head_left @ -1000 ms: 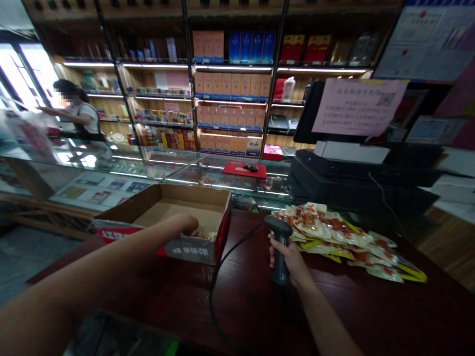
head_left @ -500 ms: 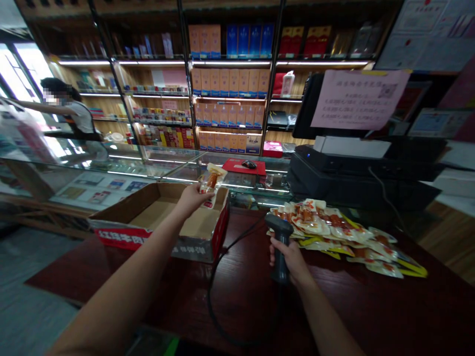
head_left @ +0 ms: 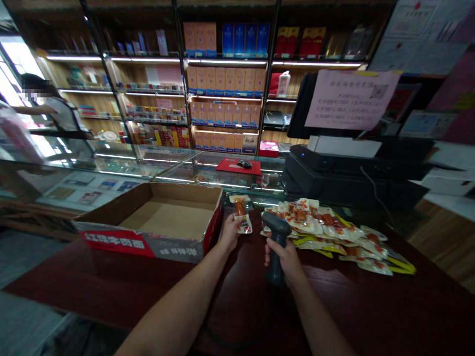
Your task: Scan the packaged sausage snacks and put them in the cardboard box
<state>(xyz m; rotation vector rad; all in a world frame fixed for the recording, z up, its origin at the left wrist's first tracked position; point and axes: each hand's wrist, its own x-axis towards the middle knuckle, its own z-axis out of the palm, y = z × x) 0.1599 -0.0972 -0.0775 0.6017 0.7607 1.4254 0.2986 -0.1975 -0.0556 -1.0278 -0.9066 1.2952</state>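
Note:
My left hand (head_left: 229, 232) holds a small snack packet (head_left: 241, 212) upright, just right of the open cardboard box (head_left: 122, 237) on the dark red counter (head_left: 371, 306). My right hand (head_left: 284, 257) grips a black handheld barcode scanner (head_left: 276, 242), its head close to the packet. A pile of similar snack packets (head_left: 330, 232) lies on the counter to the right of the scanner. The box's inside looks bare from here.
A black till with a printer and a monitor bearing a pink notice (head_left: 351, 99) stands behind the pile. Glass display cases (head_left: 166, 168) and shelves of boxed goods (head_left: 222, 94) fill the back. Another person (head_left: 55, 113) stands at far left.
My left hand lifted a snack packet out of the box and carried it right and down, in front of the scanner. My right hand kept its grip on the scanner.

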